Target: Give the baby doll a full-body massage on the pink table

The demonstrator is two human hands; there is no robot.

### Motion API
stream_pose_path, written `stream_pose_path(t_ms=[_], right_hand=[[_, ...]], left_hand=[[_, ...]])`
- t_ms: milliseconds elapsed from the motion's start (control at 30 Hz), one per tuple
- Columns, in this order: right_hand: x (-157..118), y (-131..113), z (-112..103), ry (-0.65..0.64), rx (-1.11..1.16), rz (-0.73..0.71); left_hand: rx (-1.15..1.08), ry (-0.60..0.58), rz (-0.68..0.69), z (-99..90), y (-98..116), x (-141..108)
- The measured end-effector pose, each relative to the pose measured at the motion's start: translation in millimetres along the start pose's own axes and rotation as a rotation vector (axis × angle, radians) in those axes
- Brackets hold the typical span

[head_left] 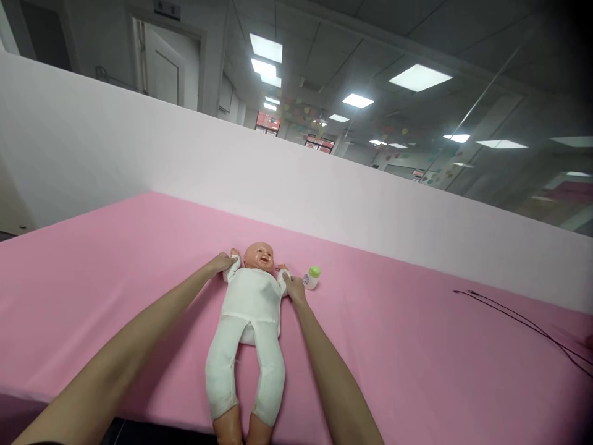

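Note:
A baby doll (252, 296) with a white cloth body lies on its back, head toward the wall and feet at the near edge. Both its arms are bent up beside its head. My left hand (221, 262) is closed on the doll's arm at the left of the picture. On the other side, my right hand (294, 289) grips the opposite arm, thumb on the white cloth. Just right of that hand stands a small white bottle (311, 279) with a green cap, apart from my fingers.
Pink cloth (393, 346) covers the table. Behind it runs a low white wall (324, 191) with glass above. Thin black cables (514, 316) lie at the right. A doorway (167, 65) shows beyond the wall at the upper left.

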State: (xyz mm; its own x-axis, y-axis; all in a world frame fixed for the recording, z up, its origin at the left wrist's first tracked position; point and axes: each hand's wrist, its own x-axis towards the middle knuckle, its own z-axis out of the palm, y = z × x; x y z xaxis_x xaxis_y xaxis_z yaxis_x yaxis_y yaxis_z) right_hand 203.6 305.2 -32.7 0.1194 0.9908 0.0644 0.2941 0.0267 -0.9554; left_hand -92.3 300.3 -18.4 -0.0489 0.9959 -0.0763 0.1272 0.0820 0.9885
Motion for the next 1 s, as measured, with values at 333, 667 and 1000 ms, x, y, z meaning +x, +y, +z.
stream_pose_path(t_ms=[333,667,1000], right_hand=[[-35,1,-62,-0.446,0.251,-0.142],[-29,11,-44,-0.291,0.188,-0.176],[6,16,-17,-0.184,0.121,0.005]], left_hand=[[0.058,-0.373,0.410,-44.9,-32,-52],[-0.027,-0.201,0.333,-30.7,-18,-53],[-0.032,-0.015,-0.060,5.8,0,-12]])
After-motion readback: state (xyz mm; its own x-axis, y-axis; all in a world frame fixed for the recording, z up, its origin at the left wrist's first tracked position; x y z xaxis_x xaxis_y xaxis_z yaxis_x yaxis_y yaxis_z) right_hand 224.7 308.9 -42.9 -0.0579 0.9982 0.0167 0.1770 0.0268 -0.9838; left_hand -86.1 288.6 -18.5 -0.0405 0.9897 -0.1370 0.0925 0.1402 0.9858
